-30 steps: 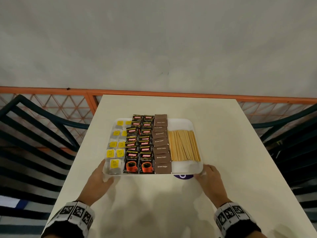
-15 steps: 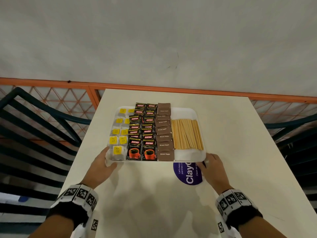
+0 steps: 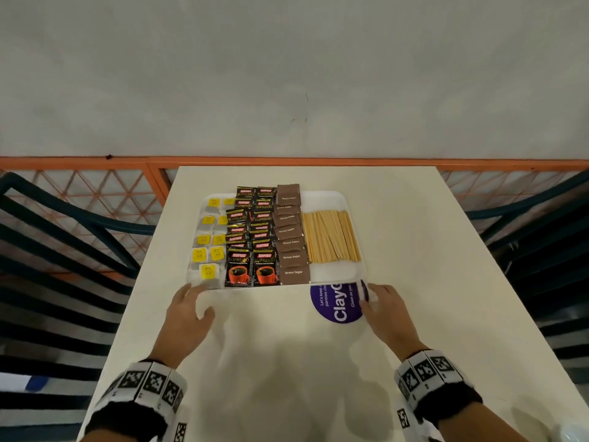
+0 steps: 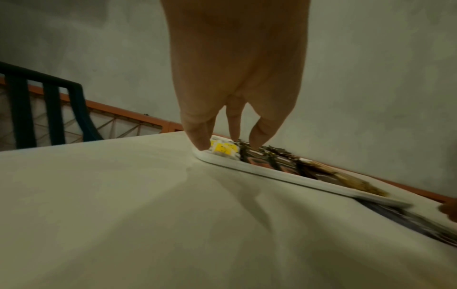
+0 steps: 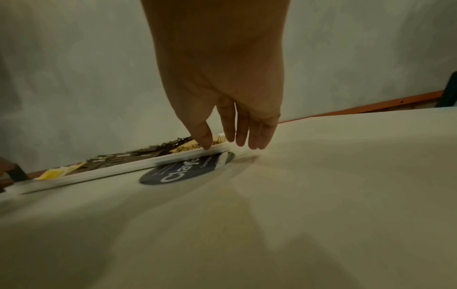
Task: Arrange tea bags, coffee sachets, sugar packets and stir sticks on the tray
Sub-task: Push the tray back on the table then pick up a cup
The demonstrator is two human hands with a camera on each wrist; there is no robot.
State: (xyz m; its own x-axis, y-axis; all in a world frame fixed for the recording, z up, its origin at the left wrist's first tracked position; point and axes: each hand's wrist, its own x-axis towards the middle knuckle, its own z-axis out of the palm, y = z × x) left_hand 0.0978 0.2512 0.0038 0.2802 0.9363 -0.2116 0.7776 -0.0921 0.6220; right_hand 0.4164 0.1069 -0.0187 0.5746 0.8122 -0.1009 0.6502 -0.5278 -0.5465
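A white tray (image 3: 331, 270) lies on the cream table (image 3: 287, 362). It holds columns of yellow-tagged tea bags (image 3: 208, 247), black coffee sachets (image 3: 250, 240), brown sugar packets (image 3: 290, 237) and wooden stir sticks (image 3: 330, 236). My left hand (image 3: 188, 309) has straight fingers at the tray's near left corner, and one fingertip (image 4: 201, 146) touches the rim (image 4: 259, 172). My right hand (image 3: 384, 309) lies open at the near right corner. Its index fingertip (image 5: 206, 145) touches the rim (image 5: 111, 170). Neither hand holds anything.
A round purple sticker (image 3: 338, 303) on the table shows just in front of the tray, partly under it. Dark slatted chairs stand at the left (image 3: 63, 237) and right (image 3: 541, 234). An orange railing (image 3: 287, 161) and a grey wall lie behind the table's far edge.
The tray has slid away from me towards the table's far side, uncovering the purple sticker. Both hands followed its near corners with flat fingers.
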